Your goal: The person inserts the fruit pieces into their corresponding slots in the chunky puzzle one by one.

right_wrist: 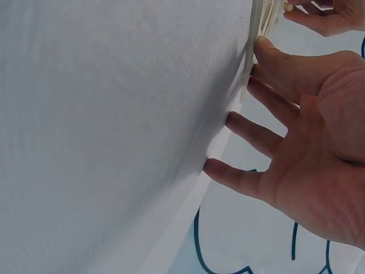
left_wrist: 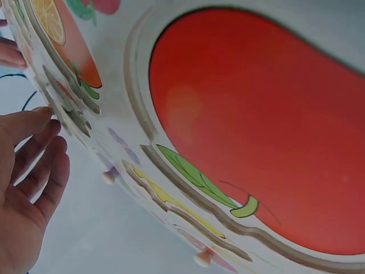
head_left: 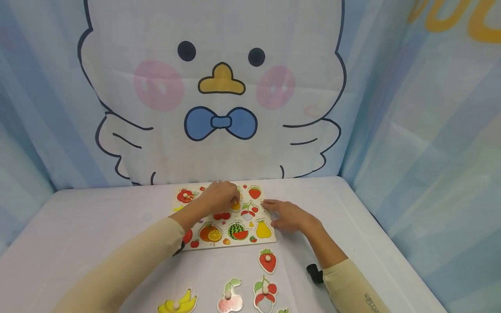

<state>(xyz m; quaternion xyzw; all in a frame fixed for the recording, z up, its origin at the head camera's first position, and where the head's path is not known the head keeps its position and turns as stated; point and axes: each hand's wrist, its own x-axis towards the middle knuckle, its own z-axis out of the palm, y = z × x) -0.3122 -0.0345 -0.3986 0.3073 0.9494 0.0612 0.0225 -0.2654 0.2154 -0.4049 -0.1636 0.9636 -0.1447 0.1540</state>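
The puzzle board (head_left: 225,232) could skid if the right hand (head_left: 287,215), fingers spread, slips while the left hand (head_left: 220,199) pinches a knob (right_wrist: 288,7).

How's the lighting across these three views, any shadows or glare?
Head view: bright and fairly even, with a whitish sheen on the pale pink cherry piece; left wrist view: dimmer, with a faint pale glare patch on the large red fruit picture; right wrist view: also dim, with a soft-edged shadow across the white tablecloth.

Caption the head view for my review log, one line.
Left hand over a fruit puzzle board, right hand at its right edge, loose knobbed fruit pieces in front.
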